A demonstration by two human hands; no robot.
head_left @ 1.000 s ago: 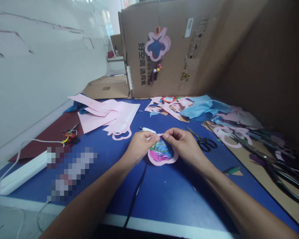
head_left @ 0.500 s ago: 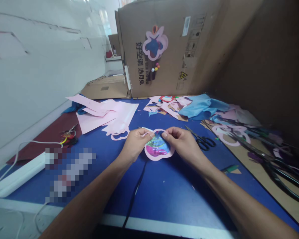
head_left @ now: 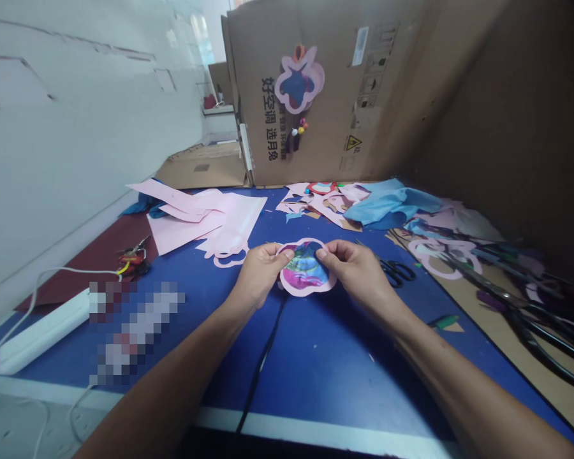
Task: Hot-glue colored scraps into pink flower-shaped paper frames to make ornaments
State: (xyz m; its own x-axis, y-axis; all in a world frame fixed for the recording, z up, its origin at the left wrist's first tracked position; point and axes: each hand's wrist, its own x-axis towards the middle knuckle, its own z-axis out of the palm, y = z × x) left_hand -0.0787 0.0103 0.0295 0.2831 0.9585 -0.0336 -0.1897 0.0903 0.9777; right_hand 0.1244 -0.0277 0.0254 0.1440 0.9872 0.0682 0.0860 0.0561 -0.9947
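Observation:
Both my hands hold a pink flower-shaped paper frame [head_left: 306, 280] with a patch of bright blue, green and magenta cloth in its middle. My left hand [head_left: 261, 271] pinches its left edge between thumb and fingers. At the right edge my right hand [head_left: 356, 271] pinches it the same way. The piece is tilted up toward me just above the blue table [head_left: 316, 370].
Black scissors [head_left: 395, 271] lie just right of my right hand. Pink paper sheets [head_left: 205, 220] and offcuts lie to the left, blue cloth [head_left: 387, 204] and scraps behind. A cardboard box [head_left: 325, 89] with a finished pink piece [head_left: 299, 80] stands at the back. A white power strip [head_left: 38, 331] sits at the left.
The pink piece has been lifted off the table and tilted up toward me, so more of its coloured face shows. Both hands keep their pinch on its edges.

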